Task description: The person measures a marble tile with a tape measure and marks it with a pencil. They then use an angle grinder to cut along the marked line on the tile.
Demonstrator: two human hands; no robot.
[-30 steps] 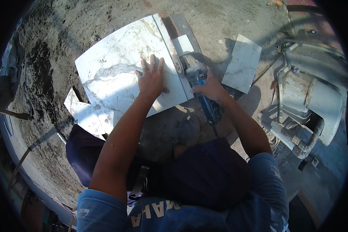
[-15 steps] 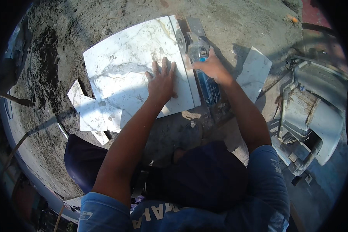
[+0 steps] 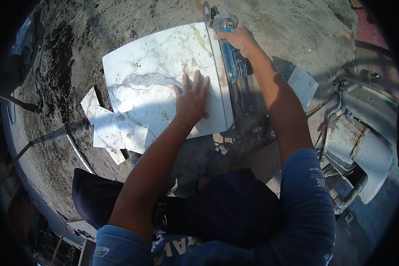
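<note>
A large white marble-patterned tile (image 3: 142, 66) lies flat in front of me. My left hand (image 3: 192, 98) rests on it with the fingers spread, near its right side. A straight line runs along the tile's right edge, setting off a narrow strip (image 3: 221, 84). My right hand (image 3: 238, 36) is wrapped round the head end of a blue angle grinder (image 3: 232, 62), at the tile's far right corner. The grinder's disc (image 3: 207, 12) stands on edge just past the tile's far edge. Whether the disc is spinning, I cannot tell.
Several broken tile pieces (image 3: 108, 131) lie at the left, by the big tile's near corner. Another tile piece (image 3: 303, 84) is right of my right forearm. A white, grey and rusty frame-like object (image 3: 354, 137) stands at the far right. Rough sandy ground (image 3: 292, 26) surrounds the tile.
My right hand has moved the grinder away from me along the tile's right edge, and its disc has passed the far corner. My left hand stays flat on the tile.
</note>
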